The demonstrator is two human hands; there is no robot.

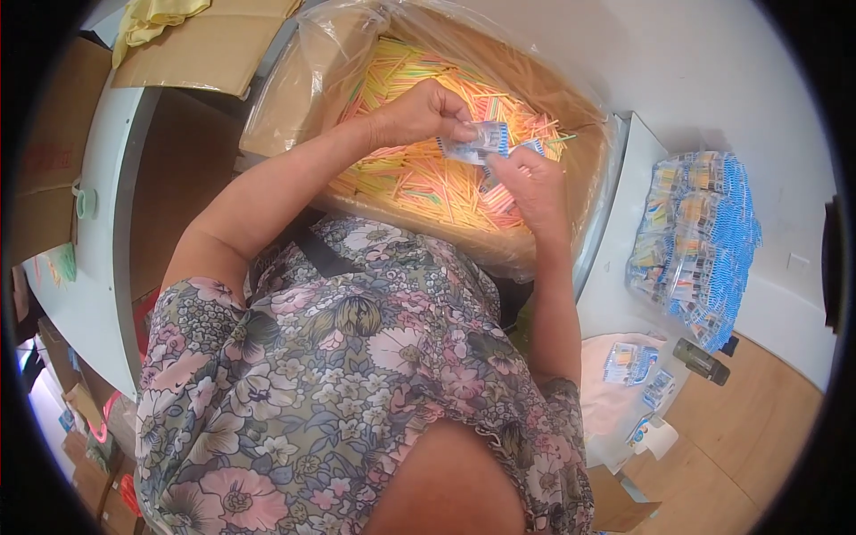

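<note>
Both my hands are raised over a large carton [276,107] filled with thin, straw-like sticks [401,178] in yellow, orange, pink and green. My left hand [430,116] pinches a small clear plastic packet [489,135] with a blue-and-white striped edge. At that packet's lower right corner is the thumb of my right hand [542,189]. The right fingers are closed around a second packet [496,194], with a blue edge and pinkish sticks showing at it. My right hand covers much of this one.
Clear plastic film lines the carton. On the right, a heap of blue-edged packets [691,236] leans by the white wall. Nearer lie several loose packets [629,364] on pale pink cloth and a dark green cylinder [700,360]. A white table [98,232] stands left, cardboard [205,49] above.
</note>
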